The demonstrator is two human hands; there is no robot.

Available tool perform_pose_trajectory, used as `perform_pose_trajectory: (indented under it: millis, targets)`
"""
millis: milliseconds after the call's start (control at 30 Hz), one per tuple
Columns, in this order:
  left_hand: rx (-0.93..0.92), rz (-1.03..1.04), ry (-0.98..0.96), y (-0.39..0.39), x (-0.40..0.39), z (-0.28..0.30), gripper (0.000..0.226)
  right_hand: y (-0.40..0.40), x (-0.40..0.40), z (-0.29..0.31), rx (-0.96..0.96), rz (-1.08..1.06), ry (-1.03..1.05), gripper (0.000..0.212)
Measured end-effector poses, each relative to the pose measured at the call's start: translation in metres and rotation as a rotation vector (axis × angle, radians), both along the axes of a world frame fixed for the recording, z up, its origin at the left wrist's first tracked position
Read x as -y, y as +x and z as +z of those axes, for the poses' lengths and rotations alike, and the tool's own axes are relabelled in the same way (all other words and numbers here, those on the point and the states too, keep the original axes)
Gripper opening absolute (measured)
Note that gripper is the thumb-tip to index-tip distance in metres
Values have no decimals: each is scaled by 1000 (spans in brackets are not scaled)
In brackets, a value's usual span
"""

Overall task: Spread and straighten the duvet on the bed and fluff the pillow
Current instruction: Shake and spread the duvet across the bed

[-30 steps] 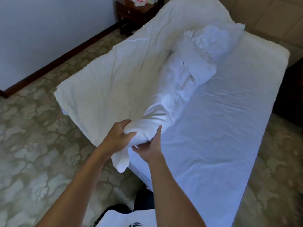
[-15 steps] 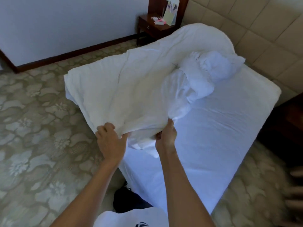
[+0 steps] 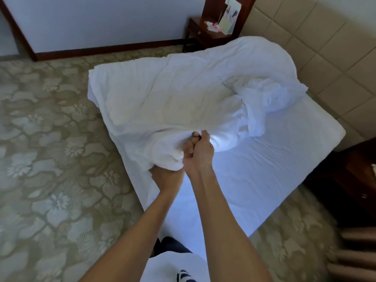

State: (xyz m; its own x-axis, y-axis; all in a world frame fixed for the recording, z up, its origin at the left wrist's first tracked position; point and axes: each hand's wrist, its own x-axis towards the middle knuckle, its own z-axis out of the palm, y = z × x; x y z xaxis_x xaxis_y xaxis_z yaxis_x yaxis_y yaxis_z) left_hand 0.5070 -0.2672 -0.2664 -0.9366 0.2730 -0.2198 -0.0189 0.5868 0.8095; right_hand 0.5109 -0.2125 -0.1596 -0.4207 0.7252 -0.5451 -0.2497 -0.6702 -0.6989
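The crumpled white fabric duvet (image 3: pixel 173 102), heaped along the bed's (image 3: pixel 274 169) left half, is gripped at its near edge by the left hand (image 3: pixel 168 177) and right hand (image 3: pixel 198 153), its length running away toward the headboard.

White duvet (image 3: pixel 162 98) lies rumpled over the bed's (image 3: pixel 264 169) left half, its near corner bunched, its far end twisted near the headboard
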Motion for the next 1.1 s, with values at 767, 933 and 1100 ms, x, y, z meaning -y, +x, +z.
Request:
perform_pose_trajectory:
  millis: [767,933,1100]
  targets:
    - [1202,698,876,95,19,9,27,115,-67,-131,274,467,-113,54]
    - [982,434,808,107,51,21,37,126,-54,-114,335,259,-102,25]
    - [669,17,596,160,76,18,95,145,-52,-64,225,155,-43,8]
